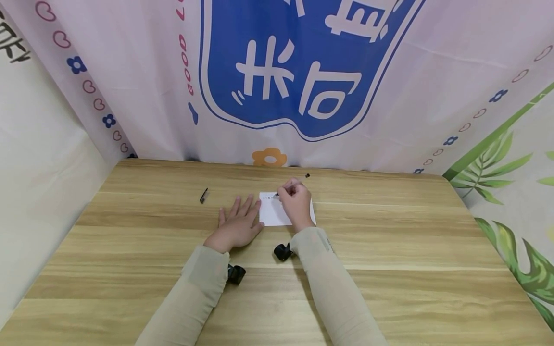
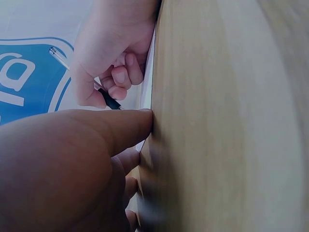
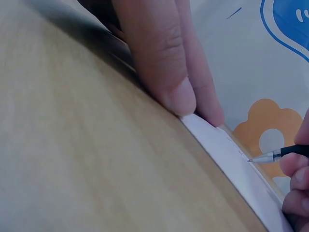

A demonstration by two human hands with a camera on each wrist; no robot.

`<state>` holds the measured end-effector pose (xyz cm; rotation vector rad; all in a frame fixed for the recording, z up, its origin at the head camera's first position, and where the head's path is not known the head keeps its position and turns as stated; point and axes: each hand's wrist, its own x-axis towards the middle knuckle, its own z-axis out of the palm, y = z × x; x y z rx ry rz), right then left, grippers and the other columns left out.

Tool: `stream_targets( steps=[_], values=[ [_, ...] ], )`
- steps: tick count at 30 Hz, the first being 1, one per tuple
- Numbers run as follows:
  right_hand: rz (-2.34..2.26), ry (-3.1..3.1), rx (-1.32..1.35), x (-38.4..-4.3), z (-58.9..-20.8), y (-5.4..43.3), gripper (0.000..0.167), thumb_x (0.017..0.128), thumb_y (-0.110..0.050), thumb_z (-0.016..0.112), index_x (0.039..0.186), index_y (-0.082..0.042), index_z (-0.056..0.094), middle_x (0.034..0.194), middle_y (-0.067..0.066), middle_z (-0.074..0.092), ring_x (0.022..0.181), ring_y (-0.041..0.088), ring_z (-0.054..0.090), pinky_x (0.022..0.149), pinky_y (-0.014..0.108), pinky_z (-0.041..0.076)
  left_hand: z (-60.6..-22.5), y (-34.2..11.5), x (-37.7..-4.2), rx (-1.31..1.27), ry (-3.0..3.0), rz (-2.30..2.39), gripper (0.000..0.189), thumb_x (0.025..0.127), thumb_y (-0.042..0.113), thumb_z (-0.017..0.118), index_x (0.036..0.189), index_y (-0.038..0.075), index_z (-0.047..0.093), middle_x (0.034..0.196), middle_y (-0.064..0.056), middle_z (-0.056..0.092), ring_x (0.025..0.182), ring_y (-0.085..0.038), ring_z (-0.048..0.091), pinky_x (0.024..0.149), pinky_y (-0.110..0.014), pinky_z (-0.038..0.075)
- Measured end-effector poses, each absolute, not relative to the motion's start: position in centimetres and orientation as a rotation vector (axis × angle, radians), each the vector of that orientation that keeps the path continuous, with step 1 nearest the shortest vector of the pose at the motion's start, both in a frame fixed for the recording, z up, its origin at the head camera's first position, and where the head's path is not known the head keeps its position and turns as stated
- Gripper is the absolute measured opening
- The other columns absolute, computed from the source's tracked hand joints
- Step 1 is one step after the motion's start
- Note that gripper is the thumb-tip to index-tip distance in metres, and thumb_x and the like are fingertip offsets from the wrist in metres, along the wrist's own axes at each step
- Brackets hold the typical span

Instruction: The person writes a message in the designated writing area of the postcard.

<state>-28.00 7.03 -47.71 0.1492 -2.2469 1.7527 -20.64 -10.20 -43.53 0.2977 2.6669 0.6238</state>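
A small white sheet of paper lies on the wooden table, with a short row of dark marks along its upper edge. My right hand rests over the paper's right part and pinches a pen with a clear barrel and black grip. In the right wrist view the pen's tip meets the paper beside the marks. My left hand lies flat with spread fingers at the paper's left edge. Its thumb presses the paper's near corner, and another finger touches the sheet farther back.
A black pen cap lies on the table left of my left hand. Black wrist cameras sit at both cuffs, the right one near the paper. A printed curtain hangs behind the table's far edge.
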Motion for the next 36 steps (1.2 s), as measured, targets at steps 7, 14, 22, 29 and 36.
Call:
stream_targets(
  steps=[7,14,22,29,36],
  values=[
    [1.759,-2.243,0.153,-28.0,-47.68,7.02,0.014,0.087,-0.005,0.063,0.074,-0.008,0.059,0.063,0.002,0.057,0.057,0.015,0.055,0.051,0.024,0.043,-43.55,-10.2,-20.62,0.296,2.666,0.623,0.067,0.109,0.039,0.041,0.164,0.015,0.011,0.17,-0.01,-0.005,0.153,-0.037,-0.016,0.114,-0.069,-0.014],
    [1.765,-2.254,0.169,-27.95,-47.62,7.04,0.012,0.088,-0.005,0.063,0.076,-0.007,0.061,0.065,0.003,0.059,0.058,0.015,0.057,0.052,0.024,0.044,-43.71,-10.22,-20.74,0.298,2.668,0.619,0.068,0.109,0.039,0.041,0.164,0.015,0.01,0.17,-0.01,-0.005,0.153,-0.036,-0.016,0.113,-0.069,-0.014],
    [1.756,-2.269,0.179,-27.9,-47.54,7.07,0.012,0.088,-0.006,0.062,0.076,-0.008,0.061,0.066,0.002,0.059,0.059,0.016,0.056,0.053,0.025,0.044,-43.68,-10.21,-20.68,0.295,2.667,0.621,0.068,0.109,0.039,0.041,0.164,0.015,0.01,0.17,-0.01,-0.005,0.153,-0.036,-0.016,0.113,-0.069,-0.014],
    [1.759,-2.262,0.156,-27.87,-47.55,7.08,0.012,0.087,-0.005,0.063,0.076,-0.008,0.061,0.065,0.002,0.059,0.059,0.015,0.055,0.053,0.024,0.043,-43.72,-10.16,-20.65,0.288,2.658,0.628,0.068,0.109,0.04,0.041,0.164,0.016,0.009,0.17,-0.009,-0.006,0.153,-0.036,-0.016,0.114,-0.069,-0.015],
    [1.761,-2.252,0.158,-27.82,-47.47,7.02,0.013,0.087,-0.005,0.063,0.075,-0.008,0.061,0.064,0.002,0.059,0.057,0.015,0.055,0.052,0.024,0.042,-43.73,-10.07,-20.66,0.287,2.66,0.634,0.067,0.109,0.039,0.041,0.164,0.015,0.01,0.17,-0.009,-0.006,0.153,-0.036,-0.016,0.114,-0.068,-0.014]
  ],
)
